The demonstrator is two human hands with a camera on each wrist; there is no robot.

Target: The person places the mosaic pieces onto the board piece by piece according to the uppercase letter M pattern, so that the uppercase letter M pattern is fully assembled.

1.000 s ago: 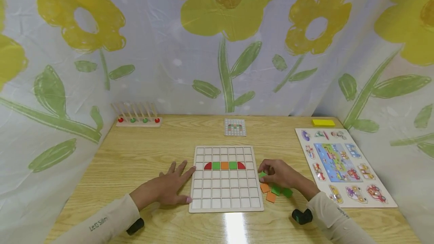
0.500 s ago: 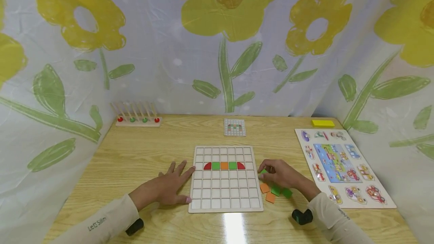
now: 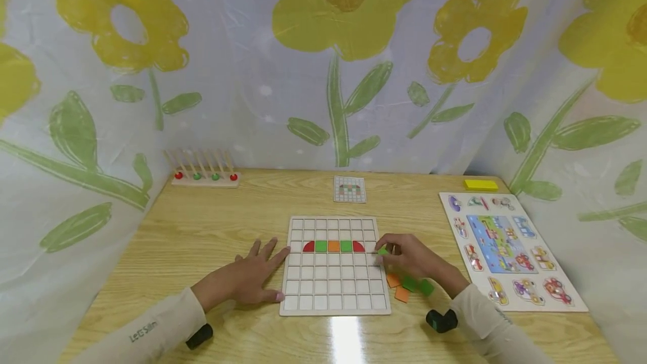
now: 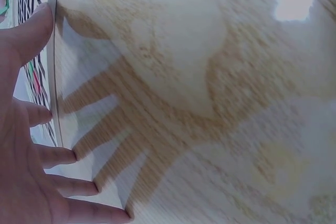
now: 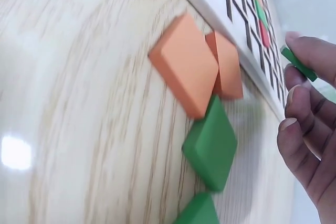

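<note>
A white grid board lies mid-table, one of its upper rows filled with red quarter-round, green and orange pieces. My left hand rests beside its left edge, fingers spread, thumb and fingertips at the rim; the left wrist view shows the palm side of the same hand. Between thumb and forefinger, my right hand pinches a green square tile near the board's right edge. Below that hand, loose orange tiles and green tiles lie on the wood, partly overlapping.
A pattern card lies behind the board. At the back left stands a peg rack with red and green beads. On the right are a picture puzzle board and a yellow block.
My right hand has lifted the green tile from beside the loose tiles and moved left and slightly up toward the board's edge. The left hand stays in place.
</note>
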